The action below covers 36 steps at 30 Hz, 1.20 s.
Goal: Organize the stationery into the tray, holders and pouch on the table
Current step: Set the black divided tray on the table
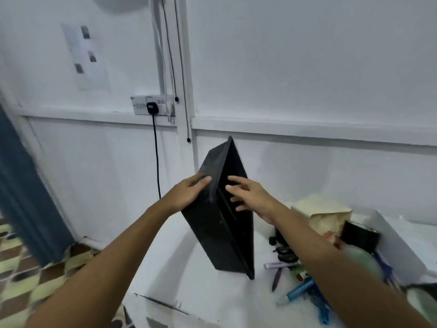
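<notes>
Now black tray [220, 223] steeply on end.

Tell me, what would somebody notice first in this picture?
First, the big black tray, tipped up on its corner in the middle above the white table. The left hand grips its left edge, while the right hand reaches at the open side with fingers spread. To the right lies a jumble of pens and other stationery.
</notes>
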Motion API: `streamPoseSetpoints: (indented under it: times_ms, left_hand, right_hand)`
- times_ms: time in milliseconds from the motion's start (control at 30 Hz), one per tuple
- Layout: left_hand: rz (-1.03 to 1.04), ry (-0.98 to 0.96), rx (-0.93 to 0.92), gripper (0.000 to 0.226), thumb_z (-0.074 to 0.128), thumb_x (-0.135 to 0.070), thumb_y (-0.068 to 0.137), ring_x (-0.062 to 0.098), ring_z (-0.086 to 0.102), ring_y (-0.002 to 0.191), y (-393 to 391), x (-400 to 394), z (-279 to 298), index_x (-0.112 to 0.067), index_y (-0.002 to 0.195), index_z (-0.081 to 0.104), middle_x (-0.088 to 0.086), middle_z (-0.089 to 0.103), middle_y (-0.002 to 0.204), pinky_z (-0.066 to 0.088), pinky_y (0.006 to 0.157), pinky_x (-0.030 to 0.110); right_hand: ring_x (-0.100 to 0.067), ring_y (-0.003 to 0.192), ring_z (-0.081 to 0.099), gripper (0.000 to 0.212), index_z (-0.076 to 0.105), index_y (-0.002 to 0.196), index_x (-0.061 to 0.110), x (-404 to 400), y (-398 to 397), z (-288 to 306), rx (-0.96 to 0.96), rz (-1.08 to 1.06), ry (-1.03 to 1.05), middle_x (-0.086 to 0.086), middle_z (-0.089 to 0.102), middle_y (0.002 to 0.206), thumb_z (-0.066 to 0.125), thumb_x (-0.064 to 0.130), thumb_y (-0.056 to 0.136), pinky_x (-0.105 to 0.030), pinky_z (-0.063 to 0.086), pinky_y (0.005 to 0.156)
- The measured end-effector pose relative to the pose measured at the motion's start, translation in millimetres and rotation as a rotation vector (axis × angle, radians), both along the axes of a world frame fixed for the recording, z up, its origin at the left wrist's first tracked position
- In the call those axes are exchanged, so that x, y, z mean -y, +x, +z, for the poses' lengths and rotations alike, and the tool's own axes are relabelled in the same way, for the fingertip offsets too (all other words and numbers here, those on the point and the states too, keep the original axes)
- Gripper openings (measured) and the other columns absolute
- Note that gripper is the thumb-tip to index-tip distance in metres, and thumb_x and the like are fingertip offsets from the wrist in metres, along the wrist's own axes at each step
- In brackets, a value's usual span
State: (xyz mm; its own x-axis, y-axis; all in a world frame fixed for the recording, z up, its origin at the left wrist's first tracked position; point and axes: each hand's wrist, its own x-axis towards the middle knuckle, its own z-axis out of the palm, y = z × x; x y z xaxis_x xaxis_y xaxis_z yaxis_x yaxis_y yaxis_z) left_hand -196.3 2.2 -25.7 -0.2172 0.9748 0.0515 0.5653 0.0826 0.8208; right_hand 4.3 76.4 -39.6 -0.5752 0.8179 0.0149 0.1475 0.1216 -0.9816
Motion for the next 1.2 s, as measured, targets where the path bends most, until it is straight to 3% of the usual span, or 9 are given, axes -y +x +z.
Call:
streamPoseSetpoints:
  times_ms: [233, 333, 467, 600, 667, 800, 933, 1033, 1200]
  left_hand:
    - [-0.017, 0.092, 0.11, 0.067, 0.043, -0.083, 0.076, 0.013, 0.058, 0.117, -26, -1, -6, -0.04, 0.125, 0.057, -0.01, 0.063, 0.125, 0.042, 0.106, 0.042]
    - [-0.062, 0.072, 0.064, 0.047, 0.06, -0.046, 0.079, 0.009, 0.064, 0.105, -41, 3, -7, -0.034, 0.125, 0.057, -0.012, 0.064, 0.118, 0.051, 0.095, 0.035]
    - [-0.03, 0.012, 0.059, 0.033, 0.058, -0.014, 0.086, 0.002, 0.066, 0.093, -76, 21, -29, -0.022, 0.118, 0.064, -0.009, 0.069, 0.107, 0.053, 0.077, 0.019]
    - [0.016, -0.025, 0.118, 0.034, 0.06, -0.006, 0.084, 0.006, 0.067, 0.095, -104, 32, -62, -0.025, 0.112, 0.066, -0.006, 0.071, 0.105, 0.052, 0.077, 0.017]
    - [0.015, -0.03, 0.133, 0.038, 0.06, -0.004, 0.083, 0.009, 0.068, 0.096, -110, 32, -74, -0.026, 0.113, 0.065, -0.006, 0.071, 0.105, 0.052, 0.079, 0.019]
    - [-0.003, -0.059, 0.124, 0.043, 0.06, 0.0, 0.081, 0.009, 0.067, 0.098, -119, 23, -93, -0.024, 0.117, 0.064, -0.005, 0.072, 0.105, 0.053, 0.082, 0.02]
    - [0.014, -0.087, 0.103, 0.043, 0.06, 0.001, 0.081, 0.012, 0.066, 0.099, -124, 13, -106, -0.021, 0.118, 0.063, -0.002, 0.071, 0.107, 0.052, 0.087, 0.025]
    - [0.045, -0.108, 0.081, 0.041, 0.06, 0.0, 0.081, 0.013, 0.066, 0.096, -125, 7, -114, -0.019, 0.117, 0.062, -0.001, 0.07, 0.105, 0.05, 0.081, 0.022]
    - [0.078, -0.149, 0.018, 0.041, 0.061, -0.005, 0.078, 0.018, 0.067, 0.093, -128, -6, -122, -0.016, 0.118, 0.06, 0.001, 0.07, 0.102, 0.053, 0.085, 0.03]
  right_hand:
    - [-0.009, 0.103, 0.061, 0.054, 0.051, 0.13, 0.034, 4, -26, -49, 0.058, 0.008, 0.069, 0.005, 0.054, 0.123, 0.069, 0.043, 0.08, -0.022, 0.053, 0.079]
    - [-0.007, 0.106, 0.058, 0.059, 0.051, 0.131, 0.035, 4, -25, -66, 0.136, -0.003, 0.108, 0.009, 0.054, 0.123, 0.071, 0.047, 0.076, -0.021, 0.047, 0.088]
    - [-0.005, 0.117, 0.051, 0.069, 0.05, 0.131, 0.034, -4, -12, -90, 0.261, -0.075, 0.205, 0.013, 0.052, 0.128, 0.075, 0.053, 0.069, -0.023, 0.041, 0.1]
    - [-0.008, 0.116, 0.05, 0.073, 0.052, 0.131, 0.027, -13, -5, -105, 0.366, -0.138, 0.308, 0.007, 0.053, 0.126, 0.078, 0.05, 0.067, -0.02, 0.039, 0.097]
    - [-0.015, 0.124, 0.045, 0.078, 0.05, 0.13, 0.034, -17, -4, -114, 0.412, -0.154, 0.35, 0.006, 0.051, 0.131, 0.076, 0.062, 0.062, -0.033, 0.04, 0.105]
    - [-0.022, 0.14, 0.018, 0.081, 0.041, 0.138, 0.03, -12, -6, -120, 0.483, -0.191, 0.377, -0.002, 0.028, 0.15, 0.077, 0.05, 0.068, -0.04, 0.022, 0.114]
    - [-0.024, 0.143, 0.013, 0.087, 0.034, 0.143, 0.025, -8, -11, -125, 0.495, -0.211, 0.423, -0.006, 0.018, 0.155, 0.076, 0.049, 0.07, -0.041, 0.02, 0.115]
    - [-0.024, 0.137, 0.028, 0.089, 0.033, 0.142, 0.018, -8, -18, -127, 0.457, -0.267, 0.411, -0.008, 0.029, 0.149, 0.077, 0.045, 0.07, -0.039, 0.029, 0.113]
    - [-0.014, 0.108, 0.055, 0.068, 0.041, 0.126, 0.02, -5, -18, -134, 0.254, -0.331, 0.266, 0.001, 0.054, 0.117, 0.077, 0.024, 0.069, -0.03, 0.048, 0.094]
